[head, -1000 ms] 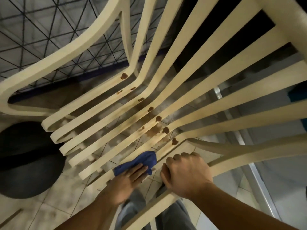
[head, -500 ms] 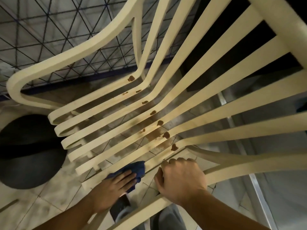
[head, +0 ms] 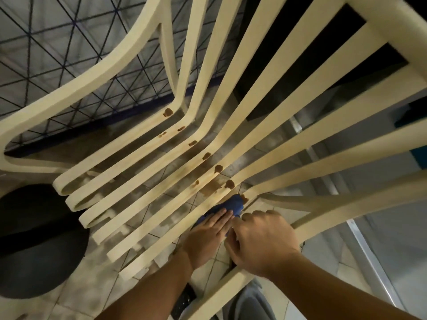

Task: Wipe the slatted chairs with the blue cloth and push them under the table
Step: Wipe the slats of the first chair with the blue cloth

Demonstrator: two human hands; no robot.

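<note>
A cream slatted plastic chair (head: 242, 125) fills the view from above, its seat slats running diagonally. Several brown stains (head: 218, 168) dot the bend between seat and back. My left hand (head: 208, 236) presses the blue cloth (head: 233, 204) with flat fingers onto a near slat, right below the nearest stain. My right hand (head: 263, 241) is curled round the chair's near armrest, beside the left hand.
A dark round object (head: 34, 241) sits on the tiled floor at the left. A wire mesh panel (head: 57, 42) stands behind the chair at the upper left. A metal rail (head: 369, 257) runs along the floor on the right. My legs show under the seat.
My left hand has slid the blue cloth up along the slat toward the stains at the bend. My right hand keeps its grip on the armrest.
</note>
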